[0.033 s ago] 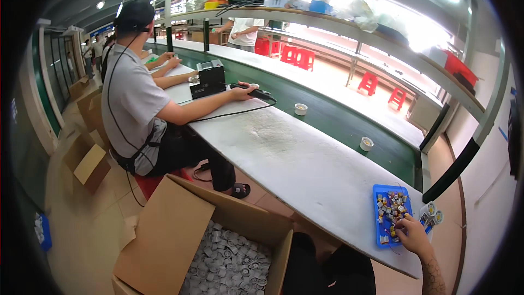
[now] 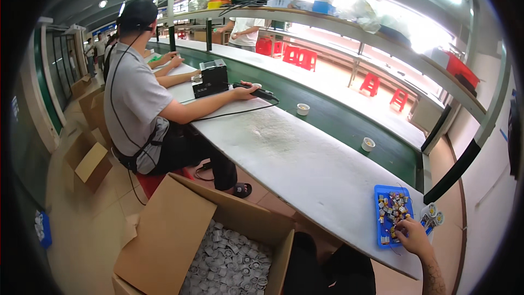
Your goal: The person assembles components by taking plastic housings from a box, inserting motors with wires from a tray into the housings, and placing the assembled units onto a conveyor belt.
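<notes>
Over blue tray (image 2: 377, 213), right hand (image 2: 416, 238), stubby pieces (image 2: 392, 204), perhaps metallic

Tray (image 2: 377, 224) on the right end of the table (image 2: 316, 177), small parts (image 2: 394, 203) in it, right hand (image 2: 415, 239) over them, carton (image 2: 166, 235) to the left, two cups (image 2: 303, 110) on the conveyor (image 2: 335, 127) behind

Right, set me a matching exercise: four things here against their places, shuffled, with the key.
1. right hand
2. blue tray
3. two spaced-apart white cups
4. heap of white plastic parts

A. on the green conveyor belt
B. inside the open cardboard box
C. at the small metallic components
D. on the white tabletop

Pairs: 1-C, 2-D, 3-A, 4-B
</notes>
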Motion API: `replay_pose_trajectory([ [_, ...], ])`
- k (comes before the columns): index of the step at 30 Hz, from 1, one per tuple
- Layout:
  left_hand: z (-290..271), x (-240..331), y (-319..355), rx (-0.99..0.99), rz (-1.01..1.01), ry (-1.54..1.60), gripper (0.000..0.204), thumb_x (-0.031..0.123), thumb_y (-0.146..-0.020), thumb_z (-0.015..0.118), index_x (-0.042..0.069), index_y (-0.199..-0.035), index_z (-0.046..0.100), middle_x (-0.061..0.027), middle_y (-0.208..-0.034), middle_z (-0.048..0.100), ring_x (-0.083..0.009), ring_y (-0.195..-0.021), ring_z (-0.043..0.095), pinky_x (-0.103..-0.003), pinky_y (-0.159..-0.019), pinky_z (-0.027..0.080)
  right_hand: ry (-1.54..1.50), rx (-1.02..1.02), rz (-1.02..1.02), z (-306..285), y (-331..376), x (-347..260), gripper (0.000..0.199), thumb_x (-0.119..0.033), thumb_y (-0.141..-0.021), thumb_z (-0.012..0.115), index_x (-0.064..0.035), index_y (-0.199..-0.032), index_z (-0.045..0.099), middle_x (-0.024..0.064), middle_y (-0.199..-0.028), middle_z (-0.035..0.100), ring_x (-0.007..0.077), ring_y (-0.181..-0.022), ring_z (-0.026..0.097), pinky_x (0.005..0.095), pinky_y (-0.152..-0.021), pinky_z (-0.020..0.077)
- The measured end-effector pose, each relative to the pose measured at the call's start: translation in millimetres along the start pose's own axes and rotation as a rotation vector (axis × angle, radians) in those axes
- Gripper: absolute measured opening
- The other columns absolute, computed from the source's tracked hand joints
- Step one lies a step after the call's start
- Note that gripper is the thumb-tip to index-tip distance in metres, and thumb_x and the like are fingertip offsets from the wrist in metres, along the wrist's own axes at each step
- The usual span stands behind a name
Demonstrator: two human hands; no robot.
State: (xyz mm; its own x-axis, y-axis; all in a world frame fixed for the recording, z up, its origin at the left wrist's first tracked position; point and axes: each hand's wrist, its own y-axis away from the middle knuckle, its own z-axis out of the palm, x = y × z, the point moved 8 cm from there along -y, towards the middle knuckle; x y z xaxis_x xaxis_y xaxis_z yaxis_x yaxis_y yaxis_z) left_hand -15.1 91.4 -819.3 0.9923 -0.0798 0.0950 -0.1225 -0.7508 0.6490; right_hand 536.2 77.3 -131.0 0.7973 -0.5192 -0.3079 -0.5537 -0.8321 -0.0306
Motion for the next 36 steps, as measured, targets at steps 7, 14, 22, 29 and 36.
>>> replay_pose_trajectory([
  [7,7,8,11,-0.122,-0.065,0.037,0.054,0.039,-0.098,0.05,0.004,-0.14,0.054,-0.0156,-0.143,0.054,-0.04,-0.128,0.053,-0.048,-0.102,0.047,-0.097,0.008,0.014,-1,1,-7,0.023,-0.01,-0.079,0.076,0.0011,-0.094,0.063,0.0172,-0.093,0.064,0.036,-0.09,0.065,0.0413,-0.078,0.0525],
  [14,-18,30,-7,-0.135,0.058,0.259,0.054,0.044,-0.098,0.049,0.0,-0.127,0.061,-0.0258,-0.125,0.063,-0.0403,-0.115,0.061,-0.052,-0.096,0.049,0.107,-0.013,-0.069,12,-2,7,0.026,-0.013,-0.075,0.079,-0.0005,-0.089,0.062,0.017,-0.091,0.062,0.0381,-0.095,0.06,0.0464,-0.079,0.0512],
  [22,-101,15,6,0.301,0.069,0.55,0.052,0.041,-0.081,0.073,0.003,-0.114,0.066,-0.0256,-0.102,0.071,-0.0447,-0.098,0.068,-0.051,-0.082,0.054,0.095,0.001,-0.059,-5,-8,4,0.027,-0.011,-0.075,0.08,-0.001,-0.088,0.059,0.0163,-0.086,0.065,0.0365,-0.084,0.063,0.0454,-0.071,0.0511],
  [29,-228,24,69,0.448,-0.112,1.068,0.033,0.029,-0.092,0.056,0.003,-0.109,0.067,-0.0186,-0.095,0.07,-0.0332,-0.094,0.069,-0.043,-0.082,0.054,-0.349,0.068,-0.112,-50,-27,17,0.025,-0.005,-0.077,0.078,0.0,-0.098,0.064,0.0092,-0.075,0.062,0.0163,-0.066,0.058,0.0288,-0.059,0.0446],
  [36,-505,170,227,0.677,0.437,1.915,0.045,0.031,-0.095,0.047,0.008,-0.134,0.051,-0.0099,-0.123,0.059,-0.024,-0.109,0.061,-0.041,-0.078,0.059,-0.684,0.237,-0.466,-108,-62,-50,0.002,0.0,-0.091,0.06,0.0022,-0.09,0.06,0.0079,-0.08,0.055,0.015,-0.073,0.054,0.026,-0.06,0.0419],
])
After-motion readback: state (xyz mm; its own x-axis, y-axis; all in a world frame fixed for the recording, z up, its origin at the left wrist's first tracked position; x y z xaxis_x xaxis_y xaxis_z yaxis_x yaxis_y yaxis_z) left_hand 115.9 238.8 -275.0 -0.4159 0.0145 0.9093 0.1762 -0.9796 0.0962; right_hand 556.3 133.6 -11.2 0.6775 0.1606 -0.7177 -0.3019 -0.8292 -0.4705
